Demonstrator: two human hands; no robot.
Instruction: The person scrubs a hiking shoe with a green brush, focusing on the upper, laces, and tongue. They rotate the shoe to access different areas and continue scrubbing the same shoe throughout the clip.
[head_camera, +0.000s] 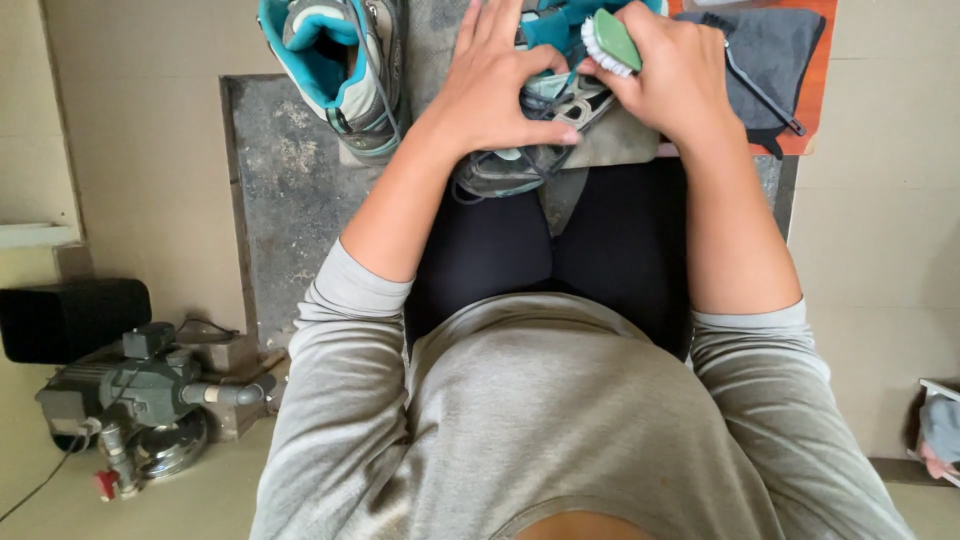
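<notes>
left hand (495, 85) pressed flat on shoe (535, 150), thumb hooked round its laces, fingers spread, holding it down on the lap. right hand (680, 75) closed round green brush (610, 42), white bristles facing the shoe's top, touching or just off it, can't tell. shoe is grey/teal, lying across the knees at the near edge of the grey slab (285, 190). second shoe (340, 60) sits on the slab's far left part, opening up, teal lining showing, nothing visible inside. grey pouch (765, 65) on an orange mat (815, 90) at far right, contents hidden. pump (150, 400) on floor well to the left.
</notes>
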